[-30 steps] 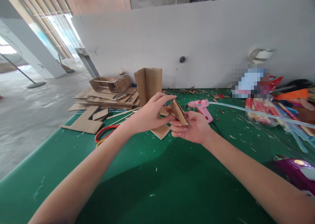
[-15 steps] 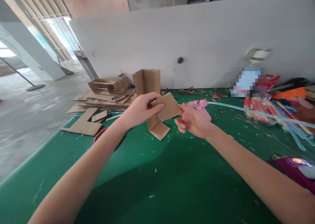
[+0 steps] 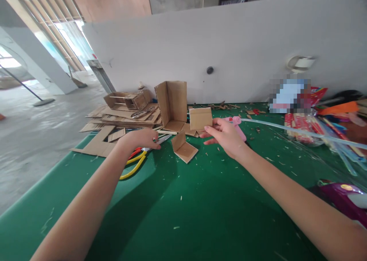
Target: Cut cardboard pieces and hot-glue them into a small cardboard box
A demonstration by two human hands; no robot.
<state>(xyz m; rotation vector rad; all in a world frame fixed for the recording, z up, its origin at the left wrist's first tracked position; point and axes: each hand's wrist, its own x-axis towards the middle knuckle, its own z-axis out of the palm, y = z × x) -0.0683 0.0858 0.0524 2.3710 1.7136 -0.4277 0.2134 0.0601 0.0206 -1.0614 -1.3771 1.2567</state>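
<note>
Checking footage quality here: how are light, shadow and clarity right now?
Head view: broad shadow on the green table, far-left opening washed out; head view again: coarse pixels mask a patch at right, cardboard piece in right hand fairly clear.

The right fingers (image 3: 211, 131) are pinching one cardboard square (image 3: 200, 118), one pair of scissors (image 3: 145, 150) (just one) is lying by the left fingers (image 3: 151, 141), one folded piece (image 3: 186, 152) is sitting between, and one glue gun (image 3: 241, 132) is lying beyond the right.

hands (image 3: 227, 136): bare, slim-fingered | forearms (image 3: 94, 194): uncovered, smooth, slender, tapering toward the hands
</note>
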